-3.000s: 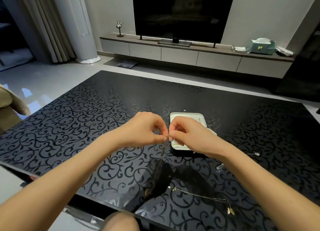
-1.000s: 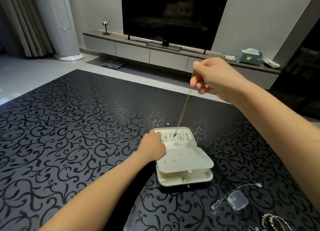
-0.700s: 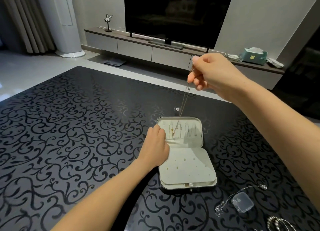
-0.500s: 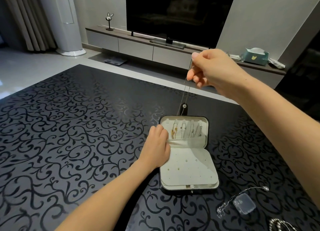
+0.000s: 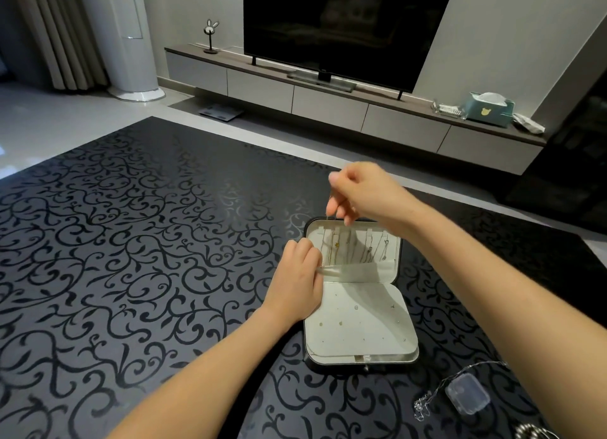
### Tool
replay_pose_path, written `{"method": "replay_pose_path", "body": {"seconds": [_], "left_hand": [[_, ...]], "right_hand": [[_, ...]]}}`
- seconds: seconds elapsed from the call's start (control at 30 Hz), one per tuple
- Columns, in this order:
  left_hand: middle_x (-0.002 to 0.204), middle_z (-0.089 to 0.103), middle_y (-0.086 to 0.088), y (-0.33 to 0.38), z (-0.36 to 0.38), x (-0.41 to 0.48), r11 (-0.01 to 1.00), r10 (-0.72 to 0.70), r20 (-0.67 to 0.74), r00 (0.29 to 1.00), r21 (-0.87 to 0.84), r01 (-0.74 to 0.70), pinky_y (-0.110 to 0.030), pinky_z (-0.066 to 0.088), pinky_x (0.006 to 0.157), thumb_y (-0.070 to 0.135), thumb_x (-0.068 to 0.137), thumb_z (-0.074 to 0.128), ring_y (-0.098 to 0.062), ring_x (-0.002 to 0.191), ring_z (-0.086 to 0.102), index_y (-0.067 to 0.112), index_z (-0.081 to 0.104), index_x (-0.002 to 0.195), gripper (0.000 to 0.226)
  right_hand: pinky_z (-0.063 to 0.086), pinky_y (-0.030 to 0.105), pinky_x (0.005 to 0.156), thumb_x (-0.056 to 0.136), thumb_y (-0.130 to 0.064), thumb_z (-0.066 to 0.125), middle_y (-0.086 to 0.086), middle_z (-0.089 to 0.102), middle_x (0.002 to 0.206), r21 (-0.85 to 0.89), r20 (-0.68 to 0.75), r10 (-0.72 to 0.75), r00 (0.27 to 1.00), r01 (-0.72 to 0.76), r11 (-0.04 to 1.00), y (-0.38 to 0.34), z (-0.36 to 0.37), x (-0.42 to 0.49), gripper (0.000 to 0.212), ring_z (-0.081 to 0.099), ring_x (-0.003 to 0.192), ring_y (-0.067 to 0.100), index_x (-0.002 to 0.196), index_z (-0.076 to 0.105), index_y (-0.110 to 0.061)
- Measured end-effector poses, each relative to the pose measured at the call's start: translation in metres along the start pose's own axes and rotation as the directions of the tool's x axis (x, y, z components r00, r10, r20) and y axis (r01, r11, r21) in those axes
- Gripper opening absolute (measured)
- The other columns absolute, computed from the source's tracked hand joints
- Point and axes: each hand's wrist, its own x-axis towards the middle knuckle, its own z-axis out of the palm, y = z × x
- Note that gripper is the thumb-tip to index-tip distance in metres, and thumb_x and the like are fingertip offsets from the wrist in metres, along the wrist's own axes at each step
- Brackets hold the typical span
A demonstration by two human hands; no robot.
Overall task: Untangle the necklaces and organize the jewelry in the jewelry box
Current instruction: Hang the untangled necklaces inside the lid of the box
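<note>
The right hand (image 5: 364,197) has dropped from well above the box to just over the top edge of its lid, and the lid now lies fully back. Its fingers (image 5: 332,206) are bunched, and thumb and forefinger pinch the top of a thin gold-coloured chain necklace (image 5: 327,216), which hangs down onto the left side of the lid lining. The left hand (image 5: 295,284) rests at the box's left edge. Its fingers (image 5: 308,251) are curled and appear to pinch the left end of a pale elastic pocket strip (image 5: 358,269) running across the bottom of the lid.

Both hands work over a dark rectangular jewellery box with pale lining (image 5: 361,307), which sits open on a glossy black worktop with a scroll pattern (image 5: 131,258). Several fine necklaces already hang side by side from small tabs in the lid, and a few stud earrings sit in the lower panel.

The task looks partly done. The held necklace is not yet hooked in place. A knotted silver chain (image 5: 423,405), a small clear plastic case (image 5: 466,397) and a beaded bracelet (image 5: 532,433) lie on the worktop near the right forearm, outside the box.

No writing is legible. A teal tissue box (image 5: 489,108) on the far television shelf shows a yellow bear motif.
</note>
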Motion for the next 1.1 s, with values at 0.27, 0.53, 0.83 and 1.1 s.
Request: {"method": "replay_pose_path", "body": {"seconds": [0.27, 0.53, 0.83, 1.1], "left_hand": [[0.077, 0.041, -0.005, -0.002, 0.002, -0.001, 0.999, -0.034, -0.005, 0.999, -0.041, 0.034, -0.024, 0.025, 0.064, 0.007, 0.072, 0.036, -0.015, 0.071, 0.024, 0.008, 0.045, 0.072, 0.009], [0.077, 0.042, -0.005, -0.002, 0.003, -0.002, 0.997, -0.057, -0.01, 0.998, -0.055, 0.057, -0.024, 0.027, 0.064, 0.007, 0.071, 0.035, -0.015, 0.071, 0.024, 0.007, 0.045, 0.072, 0.01], [0.078, 0.042, -0.005, -0.002, 0.002, -0.002, 0.997, -0.047, 0.003, 0.999, -0.064, 0.047, -0.028, 0.03, 0.063, 0.008, 0.069, 0.035, -0.019, 0.07, 0.032, 0.008, 0.046, 0.073, 0.012], [0.079, 0.04, -0.001, -0.002, 0.002, -0.003, 0.991, -0.067, -0.005, 0.998, -0.12, 0.066, -0.024, 0.029, 0.064, 0.008, 0.067, 0.031, -0.018, 0.07, 0.032, 0.009, 0.045, 0.072, 0.015]], "right_hand": [[0.048, 0.026, 0.056, 0.09, -0.023, 0.06, 0.012, 0.07, 0.07, -0.06, -0.056, 0.012, 0.998, -0.015, 0.998, 0.044, 0.026, 0.011, 0.027, 0.055, 0.056, 0.016, 0.08, 0.067, 0.001], [0.047, 0.021, 0.07, 0.084, -0.003, 0.058, -0.006, 0.063, 0.079, -0.354, -0.025, -0.165, 0.986, 0.145, 0.924, 0.062, 0.037, 0.012, 0.018, 0.059, 0.075, 0.012, 0.089, 0.064, -0.019], [0.029, 0.032, 0.039, 0.064, 0.014, 0.062, -0.002, 0.032, 0.058, -0.74, -0.068, -0.604, 0.794, 0.366, 0.564, 0.075, 0.06, 0.011, 0.027, 0.032, 0.054, 0.02, 0.073, 0.047, -0.007], [0.031, 0.031, 0.035, 0.063, 0.017, 0.066, 0.006, 0.043, 0.054, -0.732, -0.215, -0.642, 0.736, 0.313, 0.605, 0.085, 0.071, 0.019, 0.031, 0.039, 0.047, 0.022, 0.069, 0.046, -0.005]]}}
